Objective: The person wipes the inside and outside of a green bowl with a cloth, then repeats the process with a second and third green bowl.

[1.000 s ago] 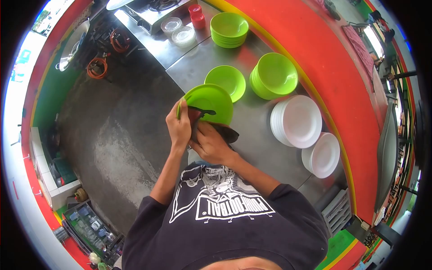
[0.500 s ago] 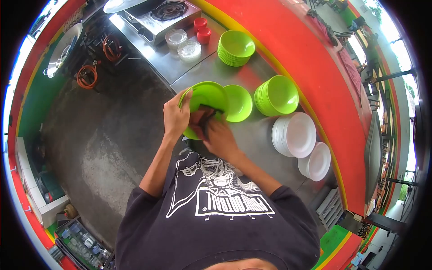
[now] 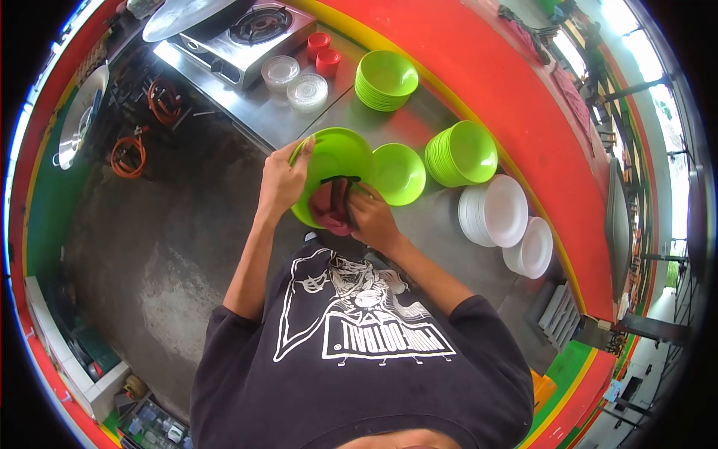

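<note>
A green bowl (image 3: 340, 153) is tilted in front of my chest, its left rim gripped by my left hand (image 3: 284, 179). My right hand (image 3: 372, 218) is closed on a dark red cloth with a black edge (image 3: 331, 208), which lies against the lower inside of that bowl. Just right of it, another green bowl (image 3: 399, 173) rests on the steel counter (image 3: 437, 213). Farther right is a tall stack of green bowls (image 3: 473, 153), with a second green stack (image 3: 386, 78) toward the back.
White stacked dishes (image 3: 502, 211) and white bowls (image 3: 533, 247) stand at the right. Two red cups (image 3: 327, 62), clear glass dishes (image 3: 307, 91) and a gas stove (image 3: 258, 34) are at the back left. A red ledge (image 3: 479, 82) borders the counter.
The cloth and my right hand have shifted slightly within the held bowl and now look sharper. My left hand still grips the rim. The whole view has turned a little.
</note>
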### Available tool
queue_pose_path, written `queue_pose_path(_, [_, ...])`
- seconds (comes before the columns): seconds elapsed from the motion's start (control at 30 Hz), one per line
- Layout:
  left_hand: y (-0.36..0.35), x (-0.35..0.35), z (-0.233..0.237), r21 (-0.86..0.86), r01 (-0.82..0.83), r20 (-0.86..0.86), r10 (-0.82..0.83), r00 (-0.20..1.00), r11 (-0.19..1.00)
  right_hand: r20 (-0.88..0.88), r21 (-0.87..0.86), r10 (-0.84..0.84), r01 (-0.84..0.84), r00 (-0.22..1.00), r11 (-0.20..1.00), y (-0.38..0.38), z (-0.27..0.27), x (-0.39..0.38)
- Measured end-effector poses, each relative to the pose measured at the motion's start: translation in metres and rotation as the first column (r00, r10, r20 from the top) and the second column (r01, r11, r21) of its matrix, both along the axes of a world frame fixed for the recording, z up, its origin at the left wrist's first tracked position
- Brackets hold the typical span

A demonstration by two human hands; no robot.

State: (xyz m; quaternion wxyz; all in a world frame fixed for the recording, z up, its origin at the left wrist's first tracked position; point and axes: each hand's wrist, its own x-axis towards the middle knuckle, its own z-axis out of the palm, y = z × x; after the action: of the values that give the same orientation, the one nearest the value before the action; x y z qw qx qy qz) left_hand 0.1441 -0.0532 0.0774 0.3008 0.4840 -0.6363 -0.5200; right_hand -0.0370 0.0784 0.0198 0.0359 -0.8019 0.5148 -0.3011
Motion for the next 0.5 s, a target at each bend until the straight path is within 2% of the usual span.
queue_pose_path(0.03, [-0.004, 0.000, -0.002, 0.040, 0.034, -0.060, -0.032, 0.998, 0.999, -0.001, -0.023, -0.033, 0.033, 0.999, 0.999, -0.004, 0.002, -0.001])
queue_pose_path(0.07, [-0.005, 0.000, -0.004, 0.085, 0.056, -0.260, -0.032, 0.965, 0.995, -0.002, -0.045, -0.066, 0.066, 0.998, 0.997, -0.007, 0.005, 0.000])
queue_pose_path(0.13, [0.000, -0.003, -0.002, 0.167, 0.119, -0.619, 0.010, 0.786, 0.979, 0.190, 0.023, -0.166, 0.164, 0.968, 0.986, -0.014, 0.011, 0.020])
queue_pose_path(0.17, [0.003, -0.004, -0.006, 0.158, 0.121, -0.596, -0.002, 0.803, 0.980, 0.283, 0.063, -0.214, 0.205, 0.935, 0.977, -0.017, 0.013, 0.033])
queue_pose_path(0.27, [0.002, 0.001, -0.019, 0.160, 0.129, -0.532, -0.025, 0.846, 0.979, 0.431, 0.158, -0.236, 0.185, 0.871, 0.970, -0.012, 0.015, 0.070])
queue_pose_path(0.37, [-0.019, 0.028, -0.013, 0.190, 0.341, -0.538, -0.193, 0.821, 0.921, 0.155, 0.012, -0.115, 0.115, 0.981, 0.993, -0.003, -0.006, 0.055])
queue_pose_path(0.4, [-0.023, 0.033, -0.005, 0.146, 0.344, -0.450, -0.248, 0.858, 0.927, 0.081, 0.007, -0.145, 0.145, 0.986, 0.989, -0.001, -0.007, 0.046])
queue_pose_path(0.47, [-0.022, 0.034, -0.011, 0.190, 0.320, -0.445, -0.209, 0.871, 0.928, -0.069, -0.011, -0.194, 0.194, 0.979, 0.981, -0.002, -0.006, 0.031])
queue_pose_path(0.5, [-0.022, 0.033, -0.015, 0.209, 0.304, -0.442, -0.187, 0.877, 0.930, -0.069, 0.002, -0.205, 0.206, 0.976, 0.979, -0.003, -0.006, 0.032])
